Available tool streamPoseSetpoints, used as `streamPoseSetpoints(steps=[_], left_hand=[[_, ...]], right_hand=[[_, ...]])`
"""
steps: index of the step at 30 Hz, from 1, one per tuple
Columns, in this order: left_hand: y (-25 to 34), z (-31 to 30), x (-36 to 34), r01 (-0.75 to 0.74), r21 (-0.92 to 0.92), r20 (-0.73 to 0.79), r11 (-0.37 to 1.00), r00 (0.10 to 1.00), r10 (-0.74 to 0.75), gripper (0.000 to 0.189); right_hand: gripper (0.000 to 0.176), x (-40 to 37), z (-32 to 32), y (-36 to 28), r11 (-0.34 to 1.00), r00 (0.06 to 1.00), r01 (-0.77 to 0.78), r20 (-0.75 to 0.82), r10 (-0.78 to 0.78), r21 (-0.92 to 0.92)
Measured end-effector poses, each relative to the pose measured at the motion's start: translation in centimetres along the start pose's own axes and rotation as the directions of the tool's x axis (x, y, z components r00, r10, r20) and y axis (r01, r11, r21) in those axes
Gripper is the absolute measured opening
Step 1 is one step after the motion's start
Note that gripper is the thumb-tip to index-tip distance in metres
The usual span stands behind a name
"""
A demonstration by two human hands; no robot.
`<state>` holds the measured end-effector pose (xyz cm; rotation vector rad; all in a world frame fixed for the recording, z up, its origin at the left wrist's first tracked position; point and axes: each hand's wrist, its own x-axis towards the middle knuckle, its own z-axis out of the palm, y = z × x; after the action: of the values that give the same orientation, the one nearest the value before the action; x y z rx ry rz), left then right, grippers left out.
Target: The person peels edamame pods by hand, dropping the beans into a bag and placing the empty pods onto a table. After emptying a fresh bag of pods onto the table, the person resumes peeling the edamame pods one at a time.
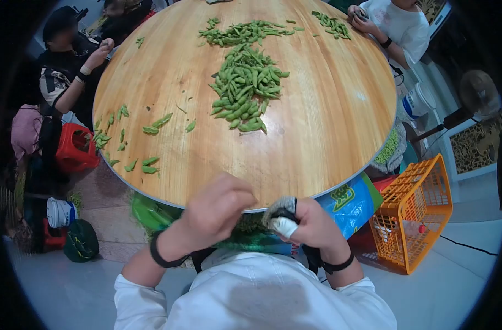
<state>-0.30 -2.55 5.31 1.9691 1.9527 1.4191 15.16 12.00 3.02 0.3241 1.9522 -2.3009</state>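
My left hand (pixel 215 208) is raised just over the near edge of the round wooden table (pixel 168 99), its fingers curled together; whatever they may hold is too small to make out. To its right, my right hand (pixel 311 223) is closed, with grey and white coverings (pixel 281 214) on its thumb and fingers and something dark between them that I cannot name. The two hands are apart. A heap of green pods (pixel 243 88) lies beyond them, near the table's middle, and loose pods (pixel 150 165) lie to the left.
People sit at the far left (pixel 69 71) and far right (pixel 405 27), hands at the table's rim. An orange crate (pixel 408 214), a blue bag (pixel 350 203) and a white bucket (pixel 419 99) stand right. A red stool (pixel 77 148) stands left.
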Motion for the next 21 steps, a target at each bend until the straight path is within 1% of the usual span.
streamPoseSetpoints(steps=[1, 2, 3, 4, 6, 7, 9, 10, 12, 13, 15, 16, 18, 20, 21], left_hand=[[-0.3, -1.0, 0.2, -0.002, 0.01, -0.002, 1.0, 1.0, 0.002, 0.021], [-1.1, -2.5, 0.6, 0.056, 0.223, 0.065, 0.973, 0.995, -0.072, 0.019], [-2.0, -3.8, 0.9, 0.096, 0.427, 0.113, 0.899, 0.981, -0.158, 0.016], [-3.2, -4.8, 1.0, 0.095, 0.435, 0.108, 0.895, 0.982, -0.157, 0.016], [-6.3, -5.8, 1.2, 0.095, 0.722, 0.194, 0.685, 0.923, -0.332, 0.009], [-7.3, -5.6, 2.1, 0.095, 0.726, 0.19, 0.681, 0.924, -0.331, 0.009], [-9.1, -4.4, 4.4, 0.114, 0.529, 0.137, 0.841, 0.966, -0.217, 0.008], [-10.0, -3.4, 5.5, 0.11, 0.531, 0.135, 0.84, 0.968, -0.212, 0.008], [-11.6, -1.3, 7.1, 0.231, 0.364, 0.055, 0.902, 0.962, -0.268, 0.013], [-12.3, -0.6, 7.5, 0.226, 0.363, 0.053, 0.904, 0.963, -0.263, 0.013], [-12.9, 0.4, 8.1, 0.19, 0.39, 0.097, 0.901, 0.964, -0.246, 0.017], [-13.1, 0.8, 8.1, 0.217, 0.403, 0.094, 0.889, 0.957, -0.276, 0.019], [-13.6, 1.1, 7.9, 0.215, 0.401, 0.09, 0.891, 0.958, -0.272, 0.019], [-13.8, 1.2, 7.5, 0.217, 0.403, 0.086, 0.889, 0.958, -0.273, 0.018], [-13.8, 1.2, 7.2, 0.186, 0.406, 0.094, 0.895, 0.965, -0.243, 0.018]], right_hand=[[0.015, -0.1, -0.2, 0.1, 0.953, 0.993, 0.106, -0.012, -0.114, -0.282], [0.016, -0.4, -0.1, -0.3, 0.918, 0.994, 0.086, -0.026, -0.104, -0.387], [0.017, -0.7, 0.0, -0.6, 0.871, 0.994, 0.064, -0.042, -0.097, -0.487], [0.017, -0.8, -0.1, -0.5, 0.869, 0.994, 0.073, -0.035, -0.104, -0.49], [0.018, -0.9, -0.1, -0.1, 0.818, 0.992, 0.033, -0.078, -0.095, -0.574], [0.018, -0.7, 0.0, -0.1, 0.816, 0.992, 0.04, -0.074, -0.101, -0.576], [0.017, -0.2, 0.4, -0.3, 0.833, 0.987, 0.046, -0.104, -0.124, -0.552], [0.017, -0.1, 0.5, -0.2, 0.83, 0.986, 0.051, -0.104, -0.13, -0.555], [0.017, 0.0, 0.9, 0.1, 0.789, 0.977, 0.103, -0.088, -0.195, -0.606], [0.017, -0.1, 0.9, 0.2, 0.786, 0.976, 0.104, -0.089, -0.198, -0.61], [0.017, -0.2, 0.9, 0.3, 0.824, 0.971, 0.079, -0.142, -0.19, -0.561], [0.017, -0.3, 0.8, 0.4, 0.824, 0.971, 0.079, -0.146, -0.192, -0.561], [0.016, -0.6, 0.6, 0.5, 0.861, 0.952, 0.117, -0.192, -0.24, -0.495], [0.015, -0.4, 0.4, 0.7, 0.864, 0.946, 0.129, -0.202, -0.255, -0.487], [0.015, -0.3, 0.3, 0.8, 0.866, 0.942, 0.139, -0.206, -0.266, -0.481]])
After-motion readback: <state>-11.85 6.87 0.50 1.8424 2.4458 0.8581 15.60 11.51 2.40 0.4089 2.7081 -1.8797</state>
